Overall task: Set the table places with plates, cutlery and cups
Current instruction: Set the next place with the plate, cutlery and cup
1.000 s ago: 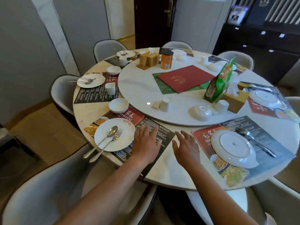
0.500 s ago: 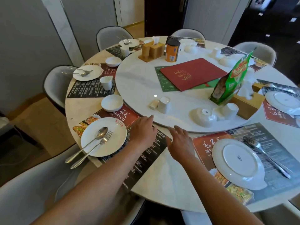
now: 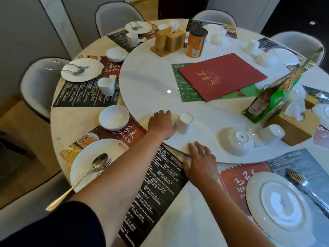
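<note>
We are at the cup step for the nearest place: our left hand reaches onto the turntable, its fingers curled beside the upturned white cup and touching or very nearly touching its side; we cannot tell whether they have closed on it yet. Our right hand lies flat, fingers spread and gripping nothing, across the turntable's near rim. Off the turntable's near-left edge, that place already has its bowl and a plate carrying spoon and fork, so we judge the cup is what it lacks. The next move, as we read it, calls for closing round the cup, lifting it, turning it mouth-up and setting it on the placemat just outside the turntable's rim. The turntable is open around the cup on its far side; further along the near rim to the right sit an upturned bowl and a second cup, well clear. The tight spot is the rim itself, between the bowl and our own right hand.
</note>
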Motion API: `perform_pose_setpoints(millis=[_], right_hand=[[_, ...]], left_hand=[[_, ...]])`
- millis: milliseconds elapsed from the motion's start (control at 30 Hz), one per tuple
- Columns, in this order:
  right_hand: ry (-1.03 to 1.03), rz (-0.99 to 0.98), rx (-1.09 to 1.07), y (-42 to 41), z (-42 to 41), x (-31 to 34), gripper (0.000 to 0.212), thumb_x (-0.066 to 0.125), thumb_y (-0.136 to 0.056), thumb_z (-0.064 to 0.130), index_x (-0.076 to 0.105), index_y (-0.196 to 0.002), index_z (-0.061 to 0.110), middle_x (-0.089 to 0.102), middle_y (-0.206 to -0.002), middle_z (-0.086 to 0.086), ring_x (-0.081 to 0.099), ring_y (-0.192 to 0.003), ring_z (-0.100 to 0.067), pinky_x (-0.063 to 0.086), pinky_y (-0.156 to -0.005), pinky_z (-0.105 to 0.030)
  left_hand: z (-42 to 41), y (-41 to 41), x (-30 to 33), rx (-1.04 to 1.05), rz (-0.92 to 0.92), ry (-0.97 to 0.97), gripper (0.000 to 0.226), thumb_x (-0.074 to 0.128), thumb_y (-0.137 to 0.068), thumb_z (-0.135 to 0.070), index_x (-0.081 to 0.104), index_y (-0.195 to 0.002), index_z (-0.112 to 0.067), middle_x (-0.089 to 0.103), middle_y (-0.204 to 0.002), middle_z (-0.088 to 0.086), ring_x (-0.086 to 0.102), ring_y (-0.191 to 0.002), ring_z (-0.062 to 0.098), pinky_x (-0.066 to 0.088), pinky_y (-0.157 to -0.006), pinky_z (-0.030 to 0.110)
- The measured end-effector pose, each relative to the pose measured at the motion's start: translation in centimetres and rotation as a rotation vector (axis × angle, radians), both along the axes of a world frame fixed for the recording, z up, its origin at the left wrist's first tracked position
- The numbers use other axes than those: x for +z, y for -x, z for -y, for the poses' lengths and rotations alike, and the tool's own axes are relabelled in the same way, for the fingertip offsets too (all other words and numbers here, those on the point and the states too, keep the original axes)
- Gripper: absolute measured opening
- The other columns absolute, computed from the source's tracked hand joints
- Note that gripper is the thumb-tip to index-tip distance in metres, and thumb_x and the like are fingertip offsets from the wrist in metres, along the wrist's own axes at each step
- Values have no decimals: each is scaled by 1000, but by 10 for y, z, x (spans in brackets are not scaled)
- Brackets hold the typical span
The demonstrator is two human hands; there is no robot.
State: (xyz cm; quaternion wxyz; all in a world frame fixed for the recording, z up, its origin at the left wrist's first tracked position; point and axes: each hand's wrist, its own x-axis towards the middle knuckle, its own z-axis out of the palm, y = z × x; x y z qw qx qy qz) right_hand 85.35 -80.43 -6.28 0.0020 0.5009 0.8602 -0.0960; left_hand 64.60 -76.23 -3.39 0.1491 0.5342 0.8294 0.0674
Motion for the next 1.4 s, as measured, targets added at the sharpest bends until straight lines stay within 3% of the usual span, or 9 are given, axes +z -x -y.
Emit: perform_pose_setpoints(millis=[133,333,500,600,767,1033,1167,1300,1400], right_hand=[[-15,16,9,1,1,-2,60,53,-92,45,38,-146,24,38,-153,-2,37,-138,-31,38,-106,-44],[12,55,29,3,5,0,68,56,-87,48,31,-145,23,31,-153,-3,31,-139,-31,36,-109,-45],[7,-2,114,6,21,5,60,54,-91,48,37,-145,27,34,-154,-3,29,-142,-27,31,-113,-45],[9,-20,239,10,41,5,51,54,-92,52,52,-136,28,48,-143,0,42,-129,-23,38,-105,-41],[131,-53,215,5,51,-3,53,51,-94,56,49,-142,33,45,-146,8,44,-127,-17,43,-102,-36],[151,-46,235,2,46,-2,55,55,-92,53,50,-143,34,45,-147,9,43,-127,-15,46,-100,-34],[181,-61,212,6,40,9,40,57,-91,48,61,-128,33,56,-130,10,54,-114,-14,53,-88,-33],[-76,-196,78,24,8,31,30,59,-92,42,63,-114,22,59,-109,0,57,-101,-22,52,-71,-35],[-222,-217,6,45,-32,53,55,67,-86,41,48,-133,21,49,-129,-9,48,-113,-30,52,-77,-41]], left_hand=[[-5,3,-6,30,7,-11,40,60,-95,-29,59,-130,-10,55,-126,12,54,-117,32,44,-89,39],[46,15,1,86,56,-42,43,56,-93,-12,54,-136,-16,53,-128,7,57,-115,30,48,-86,40],[109,8,0,-31,8,-109,50,62,-87,-3,59,-133,-23,60,-124,-2,56,-112,24,47,-85,36],[128,7,-6,-129,-44,-57,53,66,-85,0,61,-131,-25,59,-122,-3,55,-112,22,50,-86,37],[134,5,-10,-205,-53,-2,56,64,-84,6,62,-131,-24,59,-118,-1,54,-110,23,40,-74,30],[130,4,-17,-199,-5,-32,62,58,-85,11,62,-134,-26,61,-123,2,61,-106,29,53,-83,37],[130,5,-21,-206,-18,-58,60,58,-87,9,61,-135,-27,59,-123,3,60,-105,29,48,-78,33],[131,5,-27,-204,-34,-72,58,58,-85,10,63,-129,-26,59,-112,1,59,-96,26,48,-70,32],[130,4,-31,-182,-39,-81,53,59,-85,8,64,-127,-24,59,-107,1,56,-96,27,51,-74,36]])
